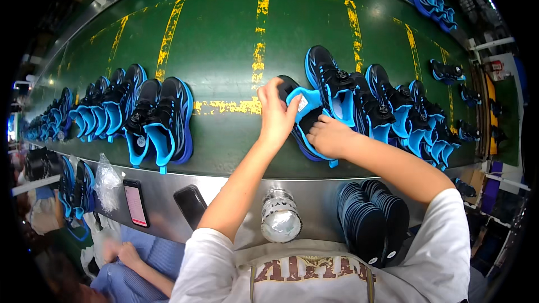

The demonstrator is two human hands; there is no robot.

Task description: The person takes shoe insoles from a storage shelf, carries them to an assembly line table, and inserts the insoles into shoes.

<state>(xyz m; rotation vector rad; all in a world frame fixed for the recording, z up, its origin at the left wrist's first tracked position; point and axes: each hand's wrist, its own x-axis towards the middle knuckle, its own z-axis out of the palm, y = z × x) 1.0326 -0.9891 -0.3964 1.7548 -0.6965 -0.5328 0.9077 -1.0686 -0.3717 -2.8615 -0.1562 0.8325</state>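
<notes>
- Our left hand (pixel 277 113) is partly closed around the far left side of a black and blue shoe (pixel 306 116), thumb against its blue tongue (pixel 313 100).
- Our right hand (pixel 330 136) is curled, its fingertips down at the shoe's opening; we cannot tell whether they grip anything there.
- The shoe sits tilted near the near edge of the green belt (pixel 224 50), right of its middle, heel toward that edge, just beside another shoe (pixel 324 70).
- We judge the step in hand to be work inside the opening, perhaps settling an insole like those stacked on the metal ledge (pixel 314 191).
- The next move, we think, calls for the left thumb to hold the tongue back while the right fingers press evenly.
</notes>
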